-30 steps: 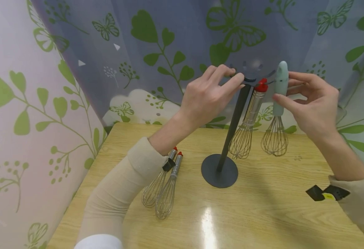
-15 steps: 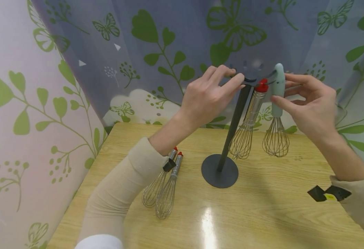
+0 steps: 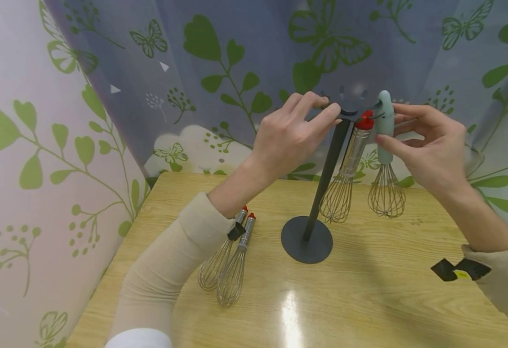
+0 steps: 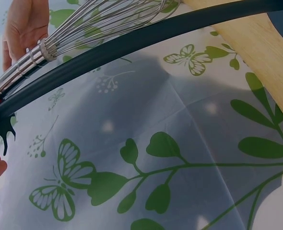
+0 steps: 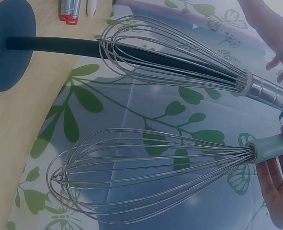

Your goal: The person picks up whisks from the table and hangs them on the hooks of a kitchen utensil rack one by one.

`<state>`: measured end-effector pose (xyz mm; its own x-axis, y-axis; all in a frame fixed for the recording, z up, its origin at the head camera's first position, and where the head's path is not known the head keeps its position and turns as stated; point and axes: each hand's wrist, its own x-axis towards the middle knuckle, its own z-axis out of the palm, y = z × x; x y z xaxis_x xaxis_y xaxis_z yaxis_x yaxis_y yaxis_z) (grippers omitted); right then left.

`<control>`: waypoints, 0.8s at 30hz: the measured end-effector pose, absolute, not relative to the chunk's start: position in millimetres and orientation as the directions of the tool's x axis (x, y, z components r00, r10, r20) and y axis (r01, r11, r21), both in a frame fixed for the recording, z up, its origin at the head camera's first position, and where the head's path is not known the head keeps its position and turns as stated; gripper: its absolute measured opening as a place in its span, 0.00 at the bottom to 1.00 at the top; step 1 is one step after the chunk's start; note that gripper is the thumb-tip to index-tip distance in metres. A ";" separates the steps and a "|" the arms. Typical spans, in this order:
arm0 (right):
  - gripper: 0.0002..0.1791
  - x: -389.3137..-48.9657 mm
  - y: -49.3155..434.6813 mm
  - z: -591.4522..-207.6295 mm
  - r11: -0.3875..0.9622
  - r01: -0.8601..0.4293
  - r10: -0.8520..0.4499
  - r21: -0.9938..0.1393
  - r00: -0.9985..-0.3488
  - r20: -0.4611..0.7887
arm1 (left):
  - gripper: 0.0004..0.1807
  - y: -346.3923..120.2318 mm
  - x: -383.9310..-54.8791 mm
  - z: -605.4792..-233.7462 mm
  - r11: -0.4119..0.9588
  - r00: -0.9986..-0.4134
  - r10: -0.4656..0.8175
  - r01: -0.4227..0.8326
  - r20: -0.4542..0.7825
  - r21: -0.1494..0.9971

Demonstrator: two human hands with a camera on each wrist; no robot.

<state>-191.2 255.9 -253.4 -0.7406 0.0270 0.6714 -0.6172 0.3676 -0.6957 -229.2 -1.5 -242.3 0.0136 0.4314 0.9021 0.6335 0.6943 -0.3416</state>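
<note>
My right hand (image 3: 432, 140) pinches the pale green handle of a balloon whisk (image 3: 385, 140), its wires hanging down. The top of that handle is at the tip of a dark hook on the black stand (image 3: 330, 169); whether the hook passes through its hole I cannot tell. My left hand (image 3: 289, 128) holds the stand's top at a left hook between thumb and fingers. Between the hands a metal whisk (image 3: 345, 169) with a red cap hangs from the stand. In the right wrist view, the green-handled whisk (image 5: 271, 147) is below the metal whisk (image 5: 266, 91), apart from it.
Two metal whisks (image 3: 232, 270) with red caps lie on the wooden table (image 3: 367, 299), partly behind my left forearm. The stand's round base (image 3: 297, 246) rests on the table. A patterned curtain (image 3: 245, 43) is behind. Near the red caps is a white object (image 5: 92, 7), mostly cut off.
My right hand has moved the green-handled whisk a little left and slightly down, bringing its handle top to the hook. My left hand and the hanging metal whisk have stayed put.
</note>
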 end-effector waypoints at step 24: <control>0.31 -189.3 257.9 -251.0 0.440 -0.619 -0.008 -0.651 -0.727 0.686 | 0.14 -0.2 -227.8 -242.1 0.692 0.010 0.426 0.641 0.905 -0.333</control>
